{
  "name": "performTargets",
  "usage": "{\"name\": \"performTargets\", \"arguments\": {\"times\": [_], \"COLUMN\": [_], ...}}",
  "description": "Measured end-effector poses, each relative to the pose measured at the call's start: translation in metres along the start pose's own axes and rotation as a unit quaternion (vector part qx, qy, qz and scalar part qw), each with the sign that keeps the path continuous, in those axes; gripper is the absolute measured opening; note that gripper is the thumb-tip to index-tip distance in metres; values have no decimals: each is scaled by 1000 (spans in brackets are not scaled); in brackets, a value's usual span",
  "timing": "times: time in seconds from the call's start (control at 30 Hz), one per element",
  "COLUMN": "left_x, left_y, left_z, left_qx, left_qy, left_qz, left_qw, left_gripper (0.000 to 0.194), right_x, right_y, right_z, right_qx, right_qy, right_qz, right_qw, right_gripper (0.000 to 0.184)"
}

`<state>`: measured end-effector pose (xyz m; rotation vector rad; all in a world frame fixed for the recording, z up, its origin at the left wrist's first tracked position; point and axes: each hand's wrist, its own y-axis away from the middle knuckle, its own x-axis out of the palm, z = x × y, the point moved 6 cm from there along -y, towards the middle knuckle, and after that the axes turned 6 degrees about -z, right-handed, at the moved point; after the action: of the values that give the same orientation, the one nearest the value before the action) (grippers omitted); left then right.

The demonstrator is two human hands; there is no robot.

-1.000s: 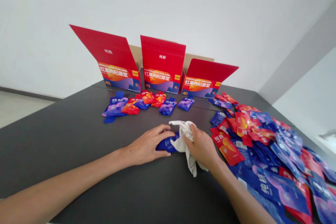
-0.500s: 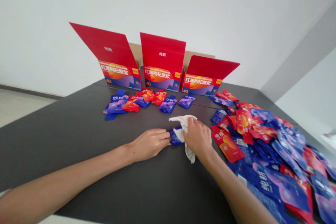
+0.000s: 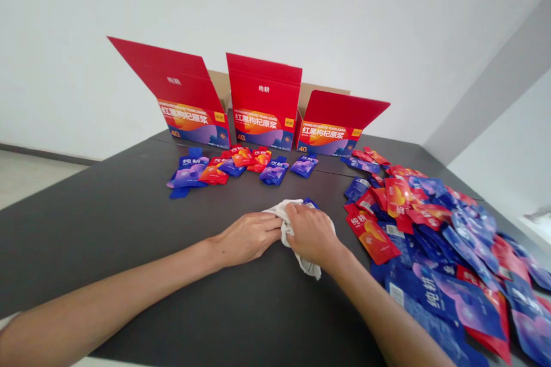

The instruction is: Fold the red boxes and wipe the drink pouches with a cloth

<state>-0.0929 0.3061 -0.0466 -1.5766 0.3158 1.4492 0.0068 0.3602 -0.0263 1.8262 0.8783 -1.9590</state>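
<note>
My right hand [image 3: 312,234] is closed round a crumpled white cloth [image 3: 287,219] on the dark table [image 3: 129,206], pressing it over a blue sachet [image 3: 310,203] of which only the far corner shows. My left hand [image 3: 248,237] lies beside it, fingers curled and touching the cloth's left edge, where the sachet is hidden under cloth and fingers. Both hands meet near the table's middle.
Three open red cartons [image 3: 262,109] stand in a row at the back. A small group of red and blue sachets [image 3: 232,165] lies in front of them. A large heap of the same sachets [image 3: 430,241] covers the right side, close to my right forearm.
The cloth has moved over the blue sachet and now covers nearly all of it. My right hand shifted slightly left and down; my left hand stayed almost in place.
</note>
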Motion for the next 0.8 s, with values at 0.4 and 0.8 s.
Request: {"name": "performTargets", "arguments": {"times": [0.4,0.8], "left_x": [0,0], "left_y": [1,1], "left_z": [-1,-2], "left_qx": [5,-1], "left_qy": [-7,1], "left_qz": [8,-1], "left_qw": [1000,1000], "left_gripper": [23,27], "right_x": [4,1], "right_y": [1,-1], "right_z": [0,-24], "right_qx": [15,78], "right_qy": [3,26], "right_qz": [9,-28], "right_qw": [1000,996], "right_gripper": [21,23]}}
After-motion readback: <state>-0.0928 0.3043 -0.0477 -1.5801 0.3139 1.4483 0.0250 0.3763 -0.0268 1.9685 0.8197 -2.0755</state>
